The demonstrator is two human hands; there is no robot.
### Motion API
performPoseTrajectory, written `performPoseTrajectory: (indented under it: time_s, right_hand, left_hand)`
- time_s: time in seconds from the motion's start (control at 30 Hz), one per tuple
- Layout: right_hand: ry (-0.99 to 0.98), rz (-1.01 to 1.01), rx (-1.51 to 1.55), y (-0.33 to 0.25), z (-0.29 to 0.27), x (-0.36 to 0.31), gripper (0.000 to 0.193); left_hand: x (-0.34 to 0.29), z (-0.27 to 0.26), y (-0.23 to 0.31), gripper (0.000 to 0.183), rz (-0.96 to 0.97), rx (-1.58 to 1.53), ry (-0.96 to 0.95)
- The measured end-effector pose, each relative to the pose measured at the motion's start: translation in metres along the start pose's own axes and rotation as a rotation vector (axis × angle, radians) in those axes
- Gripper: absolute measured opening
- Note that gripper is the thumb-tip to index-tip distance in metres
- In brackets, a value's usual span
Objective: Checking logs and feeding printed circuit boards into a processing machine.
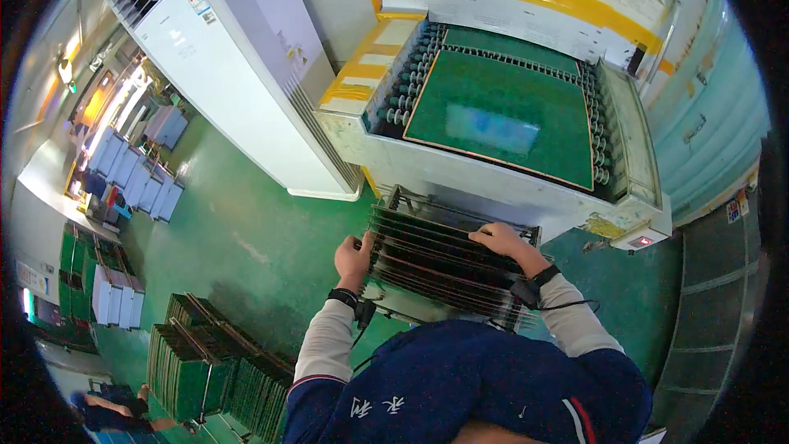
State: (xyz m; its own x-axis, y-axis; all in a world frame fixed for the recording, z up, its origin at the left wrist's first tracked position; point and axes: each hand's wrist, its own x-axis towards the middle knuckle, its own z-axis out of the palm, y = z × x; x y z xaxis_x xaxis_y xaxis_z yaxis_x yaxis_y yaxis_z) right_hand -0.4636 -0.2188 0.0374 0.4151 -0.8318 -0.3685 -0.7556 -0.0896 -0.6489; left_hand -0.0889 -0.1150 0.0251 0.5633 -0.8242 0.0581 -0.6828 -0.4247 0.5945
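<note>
A metal rack (400, 197) stands in front of me, holding several thin dark panels (444, 256) on edge in a row. My left hand (353, 260) is at the rack's left side, its thumb and fingers closed at a panel's edge. Over the top edge of the panels, toward the right end, my right hand (501, 242) has its fingers bent around an edge. Exactly which panel each hand grips is hard to make out. Beyond the rack, a large green panel (505, 99) lies flat on the rollers of a conveyor machine (353, 133), apart from both hands.
A tall white air conditioner (238, 90) stands left of the machine. More racks of green panels (177, 370) stand on the floor at lower left, near another person (123, 411). Translucent curtains (707, 107) hang at right, above a grey panelled surface (715, 312).
</note>
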Motion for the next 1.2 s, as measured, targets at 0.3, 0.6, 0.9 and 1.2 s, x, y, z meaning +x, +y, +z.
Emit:
performPoseTrajectory:
  time_s: [0.3, 0.6, 0.9, 1.2]
  right_hand:
    - [0.008, -0.026, -0.032, -0.001, -0.001, -0.003, 0.065]
    - [0.016, 0.040, -0.034, -0.005, -0.001, -0.001, 0.066]
    - [0.033, 0.020, -0.036, 0.000, 0.003, 0.005, 0.066]
    - [0.054, 0.014, -0.024, 0.000, 0.002, 0.002, 0.068]
  left_hand:
    - [0.003, 0.006, 0.000, 0.056, 0.018, -0.010, 0.017]
    - [0.002, 0.007, -0.003, 0.056, 0.020, -0.027, 0.031]
    - [0.005, 0.009, -0.009, 0.058, 0.015, 0.000, 0.006]
    - [0.004, 0.006, -0.004, 0.057, 0.000, 0.014, -0.017]
